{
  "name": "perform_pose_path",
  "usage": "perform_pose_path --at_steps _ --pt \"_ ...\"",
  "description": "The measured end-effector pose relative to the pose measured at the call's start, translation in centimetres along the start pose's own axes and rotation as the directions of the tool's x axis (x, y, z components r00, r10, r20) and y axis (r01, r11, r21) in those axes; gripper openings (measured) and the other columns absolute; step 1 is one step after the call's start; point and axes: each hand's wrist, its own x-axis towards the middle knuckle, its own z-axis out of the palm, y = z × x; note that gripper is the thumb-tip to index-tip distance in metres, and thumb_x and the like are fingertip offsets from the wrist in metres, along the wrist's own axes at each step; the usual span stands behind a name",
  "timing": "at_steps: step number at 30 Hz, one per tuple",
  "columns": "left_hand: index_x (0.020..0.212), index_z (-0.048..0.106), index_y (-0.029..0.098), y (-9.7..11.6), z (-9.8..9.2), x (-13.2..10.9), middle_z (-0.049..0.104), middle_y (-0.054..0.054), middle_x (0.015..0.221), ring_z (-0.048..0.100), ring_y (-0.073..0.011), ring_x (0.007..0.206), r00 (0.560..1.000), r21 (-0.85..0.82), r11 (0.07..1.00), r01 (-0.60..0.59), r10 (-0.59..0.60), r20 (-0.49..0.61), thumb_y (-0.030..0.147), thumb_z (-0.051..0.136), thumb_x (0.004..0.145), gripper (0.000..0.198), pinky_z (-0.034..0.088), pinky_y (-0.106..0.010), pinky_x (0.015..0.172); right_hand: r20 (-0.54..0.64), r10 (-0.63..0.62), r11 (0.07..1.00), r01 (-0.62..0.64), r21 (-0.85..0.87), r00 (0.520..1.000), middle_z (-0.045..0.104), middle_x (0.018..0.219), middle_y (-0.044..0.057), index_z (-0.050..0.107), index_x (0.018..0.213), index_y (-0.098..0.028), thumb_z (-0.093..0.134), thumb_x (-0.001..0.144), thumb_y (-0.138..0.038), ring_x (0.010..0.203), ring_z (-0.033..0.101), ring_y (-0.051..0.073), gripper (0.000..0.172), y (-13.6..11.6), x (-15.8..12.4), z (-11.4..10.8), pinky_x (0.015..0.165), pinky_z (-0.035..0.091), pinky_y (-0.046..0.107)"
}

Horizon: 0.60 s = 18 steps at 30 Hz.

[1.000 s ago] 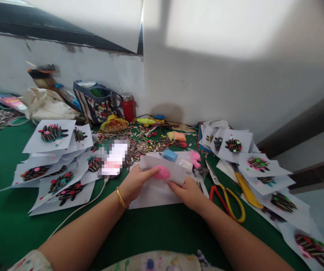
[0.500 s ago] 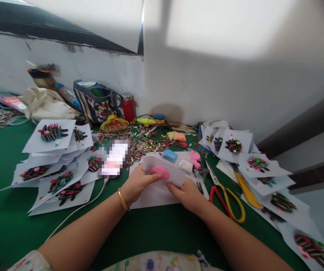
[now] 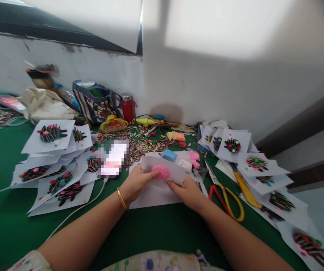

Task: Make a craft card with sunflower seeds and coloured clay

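Note:
Between my two hands is a white paper card (image 3: pixel 175 173), raised and tilted toward me. On its face sits a flattened oval of pink clay (image 3: pixel 161 172). My left hand (image 3: pixel 139 181) grips the card's left side, its thumb resting on the clay. My right hand (image 3: pixel 187 191) pinches the lower right edge, thumb in front; the fingers behind the card are hidden. Beneath lies a larger white sheet (image 3: pixel 157 199). Just past the card are a blue clay block (image 3: pixel 169 154), a white clay lump (image 3: pixel 184 165) and pink clay in a wrapper (image 3: pixel 195 158).
Scissors (image 3: pixel 226 199) with red and yellow handles lie right of my right hand. Cards with seed figures overlap at left (image 3: pixel 46 188) and right (image 3: pixel 263 169). A phone (image 3: pixel 113 160) with a cable, scattered sunflower seeds (image 3: pixel 139 145), a striped bag (image 3: pixel 94 103) and a red flask (image 3: pixel 128 107) stand beyond.
My left thumb has shifted slightly left across the pink clay, uncovering a bit more of it. Both hands keep hold of the card in nearly the same place.

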Motion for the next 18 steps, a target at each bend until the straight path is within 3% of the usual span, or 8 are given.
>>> perform_pose_path --at_steps 4,7,9,11,15,18 --pt "0.103 0.071 0.015 -0.2 -0.2 0.1 0.073 -0.011 0.106 0.069 -0.0275 0.093 1.000 -0.032 0.999 0.018 -0.019 -0.023 0.034 0.081 0.069 0.040 0.055 -0.035 0.082 0.002 0.016 1.000 -0.016 0.023 1.000 0.071 0.107 0.005 0.069 0.110 -0.021 0.059 0.085 -0.039 0.105 0.062 0.028 0.033 0.1 0.0 0.0 0.091 0.049 0.037" --pt "0.108 0.070 0.015 0.0 -0.4 0.3 0.072 -0.012 0.109 0.069 -0.0285 0.095 0.998 -0.105 0.994 0.036 -0.042 -0.051 0.035 0.081 0.069 0.045 0.055 -0.036 0.082 -0.026 0.061 0.998 -0.061 0.012 0.998 0.072 0.088 0.006 0.069 0.095 -0.017 0.050 0.089 -0.045 0.085 0.067 0.025 0.035 0.3 0.3 -0.8 0.077 0.052 0.034" --pt "0.114 0.067 0.015 0.3 -0.6 0.5 0.070 -0.012 0.114 0.067 -0.0289 0.100 0.993 -0.182 0.983 0.018 -0.039 -0.113 0.035 0.080 0.070 0.049 0.055 -0.036 0.084 -0.060 0.044 0.998 -0.046 -0.043 0.997 0.071 0.080 0.006 0.069 0.088 -0.016 0.039 0.094 -0.042 0.077 0.067 0.022 0.040 0.2 0.4 -1.6 0.073 0.051 0.033" --pt "0.118 0.064 0.016 0.5 -0.9 0.8 0.069 -0.012 0.117 0.067 -0.0283 0.102 0.983 -0.258 0.966 -0.004 -0.043 -0.180 0.034 0.079 0.072 0.052 0.056 -0.034 0.083 -0.021 -0.047 0.980 0.042 -0.193 0.999 0.072 0.089 0.007 0.070 0.092 -0.018 0.039 0.095 -0.036 0.086 0.066 0.021 0.037 0.0 0.5 -2.0 0.081 0.049 0.033" --pt "0.118 0.064 0.019 0.3 -1.5 1.3 0.072 -0.009 0.111 0.069 -0.0250 0.092 0.975 -0.332 0.943 -0.011 -0.064 -0.214 0.033 0.077 0.074 0.047 0.058 -0.030 0.072 0.212 -0.174 0.819 0.261 -0.512 0.962 0.069 0.114 0.007 0.069 0.110 -0.022 0.048 0.092 -0.029 0.108 0.060 0.021 0.029 -0.2 0.2 -1.9 0.096 0.043 0.033" --pt "0.113 0.065 0.017 -0.1 -1.7 1.4 0.074 -0.009 0.100 0.071 -0.0215 0.081 0.983 -0.350 0.936 0.015 -0.078 -0.166 0.032 0.075 0.077 0.041 0.057 -0.026 0.064 0.190 -0.122 0.690 0.221 -0.689 0.974 0.070 0.105 0.008 0.071 0.102 -0.021 0.048 0.091 -0.026 0.101 0.062 0.021 0.026 0.1 0.2 -1.8 0.090 0.044 0.031"
